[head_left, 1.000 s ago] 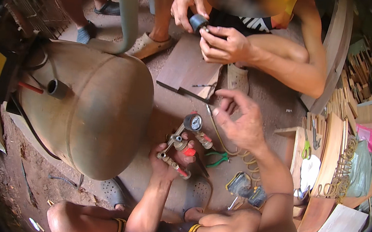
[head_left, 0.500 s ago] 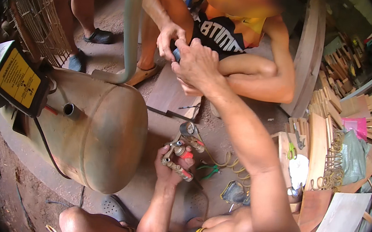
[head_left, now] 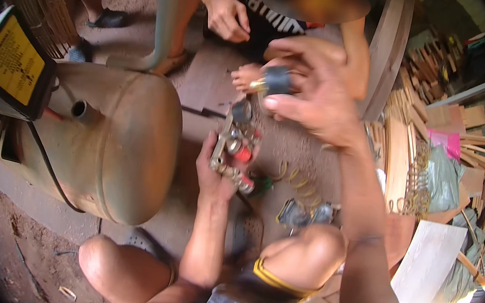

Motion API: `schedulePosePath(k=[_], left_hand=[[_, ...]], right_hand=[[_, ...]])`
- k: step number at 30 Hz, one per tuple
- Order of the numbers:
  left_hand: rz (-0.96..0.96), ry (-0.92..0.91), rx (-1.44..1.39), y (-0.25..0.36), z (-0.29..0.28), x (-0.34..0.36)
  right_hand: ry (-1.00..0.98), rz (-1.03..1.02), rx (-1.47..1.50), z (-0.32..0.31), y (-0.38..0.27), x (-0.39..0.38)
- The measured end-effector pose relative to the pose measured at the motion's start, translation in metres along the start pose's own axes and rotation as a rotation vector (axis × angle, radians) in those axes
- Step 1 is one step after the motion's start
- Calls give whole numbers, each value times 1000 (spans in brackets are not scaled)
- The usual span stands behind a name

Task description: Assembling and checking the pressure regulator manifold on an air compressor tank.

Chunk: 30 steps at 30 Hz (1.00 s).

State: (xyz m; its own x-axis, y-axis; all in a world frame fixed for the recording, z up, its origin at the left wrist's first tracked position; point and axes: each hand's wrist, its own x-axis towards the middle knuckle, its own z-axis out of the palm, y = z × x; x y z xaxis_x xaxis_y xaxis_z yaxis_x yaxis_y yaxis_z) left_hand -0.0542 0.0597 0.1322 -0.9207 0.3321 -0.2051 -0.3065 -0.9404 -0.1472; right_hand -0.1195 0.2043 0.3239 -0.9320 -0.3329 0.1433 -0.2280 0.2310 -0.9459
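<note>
My left hand (head_left: pixel 214 178) is closed around a metal air manifold (head_left: pixel 217 159) with red-banded fittings; a dark round pressure gauge (head_left: pixel 241 111) sits at its upper end. Above it and to the right, my right hand (head_left: pixel 329 101), a little blurred, grips a second dark pressure gauge (head_left: pixel 277 80) between thumb and fingers. That gauge's brass stem points left and stands apart from the manifold. Across from me, a co-worker's hand (head_left: pixel 228 18) is near the co-worker's lap, with nothing visible in it.
A large compressor tank (head_left: pixel 135 145) with an upright pipe (head_left: pixel 162 23) and a black switch box with a yellow label (head_left: pixel 10 59) stands at left. A coiled hose (head_left: pixel 295 184) lies on the ground beyond my knee. Wood pieces (head_left: pixel 402 140) and a pale board (head_left: pixel 428 262) are at right.
My right hand has drawn back from the co-worker's hands, toward me and right, with the gauge in it. The co-worker's hand has let go. My left hand has risen slightly with the manifold.
</note>
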Motion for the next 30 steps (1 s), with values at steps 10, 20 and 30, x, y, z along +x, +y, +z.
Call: schedulePosePath(k=[10,20,30], left_hand=[[192,-228,166,4,41,-1],[61,-319,-63,4,16,4],[160,-307,118,5,23,-1]], right_hand=[[109,11,14,43,-5,-72],[179,-212,-167,26,23,-69],[396,86,367,33,2,-68]])
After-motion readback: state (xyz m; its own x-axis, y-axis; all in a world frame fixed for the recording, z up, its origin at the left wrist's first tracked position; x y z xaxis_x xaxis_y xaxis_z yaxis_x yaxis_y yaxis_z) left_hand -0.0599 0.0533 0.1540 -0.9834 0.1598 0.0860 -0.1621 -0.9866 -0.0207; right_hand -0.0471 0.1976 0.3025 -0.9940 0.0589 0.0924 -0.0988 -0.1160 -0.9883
